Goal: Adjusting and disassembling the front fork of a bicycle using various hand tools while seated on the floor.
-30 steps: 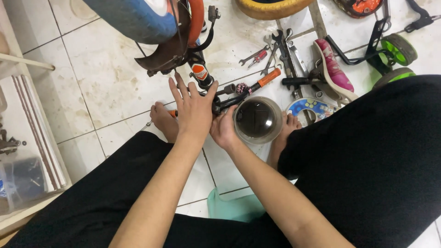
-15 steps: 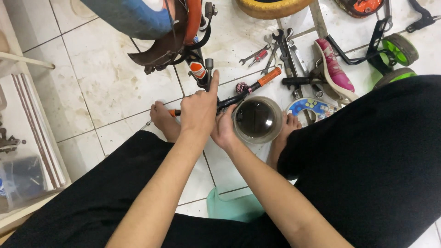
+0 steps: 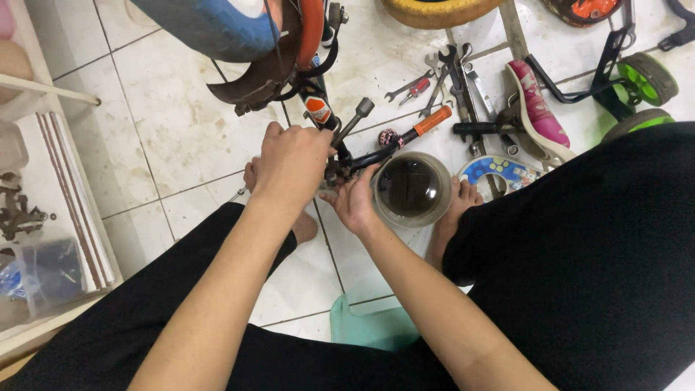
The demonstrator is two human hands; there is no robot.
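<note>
Left hand (image 3: 293, 163), fingers spread a second ago, now curled into a closed grip on the socket wrench (image 3: 351, 123) at frame centre; wrench handle newly uncovered, angled up-right.

Both forearms are bare, without sleeves, watch or rings on the left hand (image 3: 289, 163) or right hand (image 3: 355, 203). Loose black fabric trousers (image 3: 579, 261) cover both legs; feet are bare.

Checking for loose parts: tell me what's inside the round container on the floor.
The round container holds dark, murky liquid. Anything sunk beneath its surface is hidden. The right hand touches its left wall.
</note>
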